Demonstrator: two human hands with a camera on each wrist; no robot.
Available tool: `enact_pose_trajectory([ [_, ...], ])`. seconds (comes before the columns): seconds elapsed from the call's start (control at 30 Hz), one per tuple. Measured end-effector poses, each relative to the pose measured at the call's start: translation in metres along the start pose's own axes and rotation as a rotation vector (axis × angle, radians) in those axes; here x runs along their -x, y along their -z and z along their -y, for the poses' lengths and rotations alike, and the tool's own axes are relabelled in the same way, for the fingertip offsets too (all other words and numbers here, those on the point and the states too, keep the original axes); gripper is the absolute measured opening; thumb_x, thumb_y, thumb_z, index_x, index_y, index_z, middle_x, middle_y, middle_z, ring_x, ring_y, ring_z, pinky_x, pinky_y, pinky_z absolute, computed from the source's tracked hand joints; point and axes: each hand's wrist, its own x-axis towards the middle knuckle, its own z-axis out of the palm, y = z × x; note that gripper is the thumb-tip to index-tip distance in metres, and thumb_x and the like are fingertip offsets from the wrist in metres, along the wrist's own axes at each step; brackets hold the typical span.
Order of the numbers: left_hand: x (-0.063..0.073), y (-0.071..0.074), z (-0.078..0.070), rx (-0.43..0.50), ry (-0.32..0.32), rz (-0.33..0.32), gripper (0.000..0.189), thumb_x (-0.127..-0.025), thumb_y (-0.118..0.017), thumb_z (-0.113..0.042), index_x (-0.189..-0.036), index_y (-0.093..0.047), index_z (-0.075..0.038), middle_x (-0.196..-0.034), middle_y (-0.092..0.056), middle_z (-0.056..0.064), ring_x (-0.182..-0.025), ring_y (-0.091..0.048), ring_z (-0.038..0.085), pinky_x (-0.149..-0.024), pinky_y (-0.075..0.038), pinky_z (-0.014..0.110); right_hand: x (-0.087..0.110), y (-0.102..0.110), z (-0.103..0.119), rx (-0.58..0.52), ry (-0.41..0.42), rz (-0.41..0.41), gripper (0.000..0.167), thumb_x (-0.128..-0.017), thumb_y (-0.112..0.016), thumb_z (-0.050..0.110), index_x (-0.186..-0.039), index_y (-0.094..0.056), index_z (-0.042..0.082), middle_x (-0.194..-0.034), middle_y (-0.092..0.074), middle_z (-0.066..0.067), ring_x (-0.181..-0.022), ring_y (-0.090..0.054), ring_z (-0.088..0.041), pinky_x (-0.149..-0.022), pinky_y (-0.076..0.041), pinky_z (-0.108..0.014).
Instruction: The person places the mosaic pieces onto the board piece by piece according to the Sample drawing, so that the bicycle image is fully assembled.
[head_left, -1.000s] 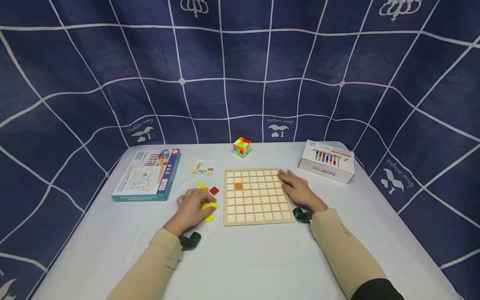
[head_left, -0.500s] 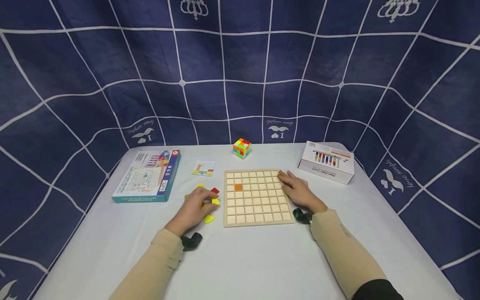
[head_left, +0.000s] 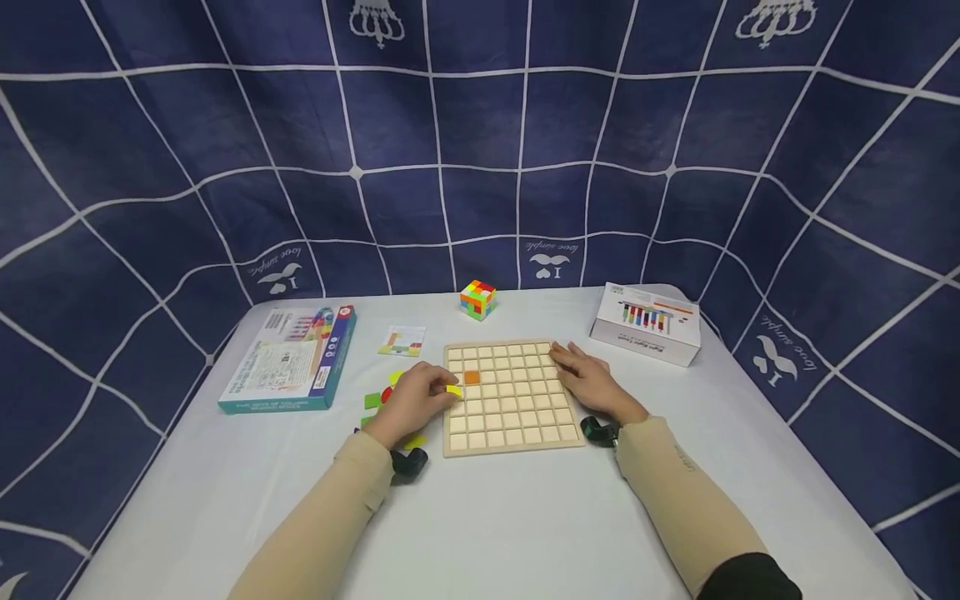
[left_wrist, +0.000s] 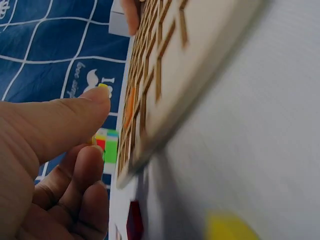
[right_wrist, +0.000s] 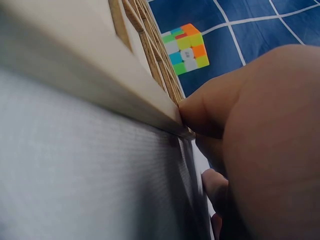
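Placement apparently in progress: left hand [head_left: 412, 403] pinches yellow piece [head_left: 453, 390], grid board [head_left: 517, 403] just right of that hand, right hand [head_left: 596, 385] resting unclenched on its edge; next likely needs alignment, then release.

Your left hand [head_left: 415, 402] has left the loose pieces and moved right and slightly farther off, its fingers [head_left: 438, 375] now at the left edge of the square, pale wooden grid board [head_left: 517, 449]. The small, flat yellow piece [head_left: 454, 390] near them half a second ago is now pinched over that edge, beside the orange square tile [head_left: 471, 377]. Your move has uncovered a flat green square [head_left: 372, 401] and a rounded red piece [head_left: 386, 394], while the red square seen earlier is hidden in your head view.
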Motion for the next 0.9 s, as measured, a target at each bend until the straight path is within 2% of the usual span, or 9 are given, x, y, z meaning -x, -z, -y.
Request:
enact_pose_trajectory([
  [0.23, -0.036, -0.009, -0.02, -0.025, -0.076, 0.09, 0.022, -0.09, -0.081, -0.016, -0.111, -0.078, -0.012, -0.103, -0.065, 0.002, -0.09, -0.056, 0.017, -0.083, -0.049, 0.032, -0.002, -0.001, 0.0, -0.015, -0.007, 0.005, 0.049, -0.108, -0.048, 0.023, -0.155, -0.045, 0.01, -0.167, -0.032, -0.002, -0.159, -0.015, -0.035, -0.122, -0.006, -0.062],
  [0.4, -0.052, -0.016, -0.028, -0.033, -0.093, 0.123, 0.023, -0.089, -0.081, -0.015, -0.111, -0.078, -0.01, -0.104, -0.067, 0.003, -0.095, -0.061, 0.017, -0.089, -0.053, 0.036, -0.002, 0.0, -0.002, 0.001, -0.015, 0.002, 0.049, -0.108, -0.048, 0.024, -0.156, -0.045, 0.012, -0.167, -0.032, 0.0, -0.159, -0.015, -0.034, -0.122, -0.006, -0.062],
  [0.67, -0.06, -0.029, -0.024, -0.048, -0.075, 0.113, 0.021, -0.088, -0.082, -0.015, -0.108, -0.079, -0.012, -0.102, -0.067, 0.003, -0.097, -0.063, 0.018, -0.093, -0.053, 0.037, -0.003, 0.0, -0.001, -0.012, -0.008, 0.008, 0.049, -0.108, -0.048, 0.024, -0.156, -0.045, 0.012, -0.167, -0.032, -0.001, -0.159, -0.014, -0.034, -0.123, -0.005, -0.062],
  [0.9, -0.062, -0.033, -0.025, -0.06, -0.073, 0.091, 0.025, -0.086, -0.084, -0.016, -0.11, -0.079, -0.012, -0.102, -0.067, 0.002, -0.097, -0.064, 0.019, -0.092, -0.053, 0.038, -0.001, 0.0, 0.0, -0.018, -0.014, 0.003, 0.05, -0.108, -0.049, 0.024, -0.155, -0.045, 0.01, -0.167, -0.032, -0.002, -0.159, -0.014, -0.035, -0.122, -0.004, -0.062],
])
